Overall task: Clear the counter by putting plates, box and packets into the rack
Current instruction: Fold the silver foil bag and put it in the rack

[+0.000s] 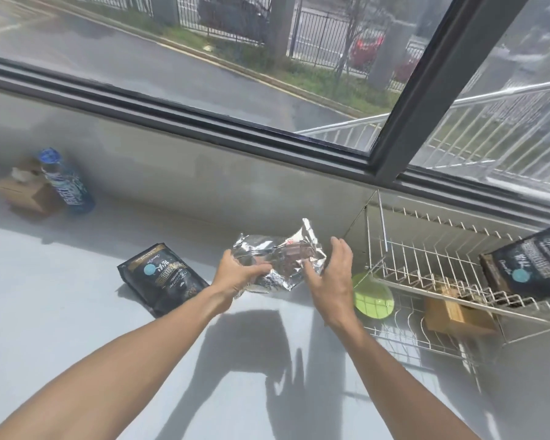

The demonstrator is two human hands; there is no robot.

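Both bare forearms reached forward over the pale bench [77,296], converging toward its back edge under the window [204,58]. The left hand [238,276] was turned palm-inward, its fingers [261,268] curled around the left end of a crinkled silver packet [277,260], gripping it. The right hand [331,281] stood just beside the packet's right end, palm facing left, fingers [340,246] spread and open, holding nothing; whether they touched the foil could not be told. The silver packet lay with its long axis running roughly left to right, one torn corner sticking up toward the window.

A black packet [162,279] lay flat on the bench just left of the left wrist, its long axis slanting from back-left to front-right. The wire rack [426,268] stood at the right, against the wall. A second black packet [534,265] leaned on its upper tier, a wooden box [454,312] sat on the lower tier, and a green plate [373,295] rested at the rack's left end, near the right hand.
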